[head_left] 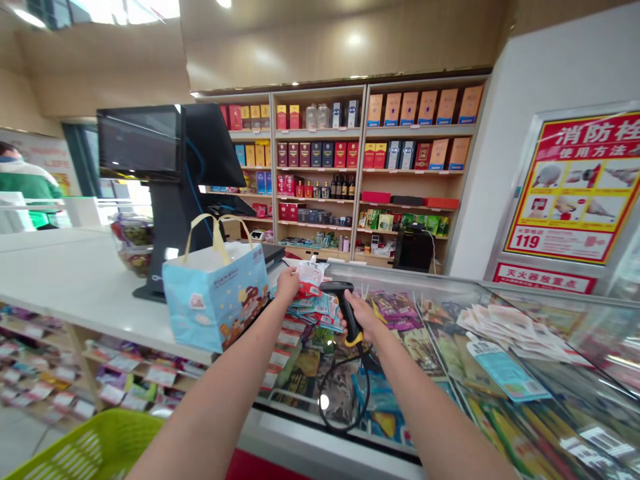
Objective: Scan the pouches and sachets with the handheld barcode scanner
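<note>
My right hand (360, 316) is wrapped round the grip of a black and yellow barcode scanner (351, 321), its head turned to the left. A black cable (367, 393) loops down from the scanner over the glass. My left hand (287, 285) pinches the edge of a small white and red spouted pouch (311, 275), just in front of the scanner head. Below the pouch, several blue and red snack packets (320, 311) lie in a pile on the glass counter. A light blue shopping bag (215, 293) with yellow handles stands upright left of my left hand.
A black checkout terminal (170, 200) stands behind the bag on the white counter (75, 267). White paper packets (510, 327) and a blue packet (507, 370) lie right on the glass display case. A green basket (95, 443) is at lower left. Shelves (320, 130) of boxes line the back.
</note>
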Available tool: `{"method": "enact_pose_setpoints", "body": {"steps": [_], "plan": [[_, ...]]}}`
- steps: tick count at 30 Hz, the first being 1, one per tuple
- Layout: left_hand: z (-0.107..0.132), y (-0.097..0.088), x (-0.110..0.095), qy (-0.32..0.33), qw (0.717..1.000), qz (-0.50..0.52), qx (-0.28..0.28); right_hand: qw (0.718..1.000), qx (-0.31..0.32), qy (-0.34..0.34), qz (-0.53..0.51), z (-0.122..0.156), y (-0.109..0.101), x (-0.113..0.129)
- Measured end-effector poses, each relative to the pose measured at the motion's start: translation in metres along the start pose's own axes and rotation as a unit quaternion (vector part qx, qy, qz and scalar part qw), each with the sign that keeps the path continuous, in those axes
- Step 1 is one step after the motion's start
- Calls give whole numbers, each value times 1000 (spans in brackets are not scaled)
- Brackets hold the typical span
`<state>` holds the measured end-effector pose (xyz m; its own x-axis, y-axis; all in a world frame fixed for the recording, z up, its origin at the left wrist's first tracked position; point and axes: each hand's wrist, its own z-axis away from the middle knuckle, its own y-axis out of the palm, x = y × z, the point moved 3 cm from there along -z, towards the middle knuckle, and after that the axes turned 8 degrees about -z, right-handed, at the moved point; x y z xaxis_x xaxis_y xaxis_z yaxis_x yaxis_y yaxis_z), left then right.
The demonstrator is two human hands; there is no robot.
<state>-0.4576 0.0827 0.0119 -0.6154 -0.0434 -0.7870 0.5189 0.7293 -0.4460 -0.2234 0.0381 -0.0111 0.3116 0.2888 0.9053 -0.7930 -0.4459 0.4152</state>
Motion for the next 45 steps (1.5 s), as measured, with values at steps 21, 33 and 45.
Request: {"method": "enact_pose_setpoints", "body": {"steps": [21, 33, 45], "plan": [[42, 26, -69, 161, 940, -295, 62, 998, -43, -45, -26, 26, -68, 23], [262, 202, -182, 236, 855, -272, 374, 974, -188, -125, -13, 130, -222, 66], [308, 260, -221, 122, 895, -260, 340, 956, -213, -174, -99, 164, -274, 73]]}}
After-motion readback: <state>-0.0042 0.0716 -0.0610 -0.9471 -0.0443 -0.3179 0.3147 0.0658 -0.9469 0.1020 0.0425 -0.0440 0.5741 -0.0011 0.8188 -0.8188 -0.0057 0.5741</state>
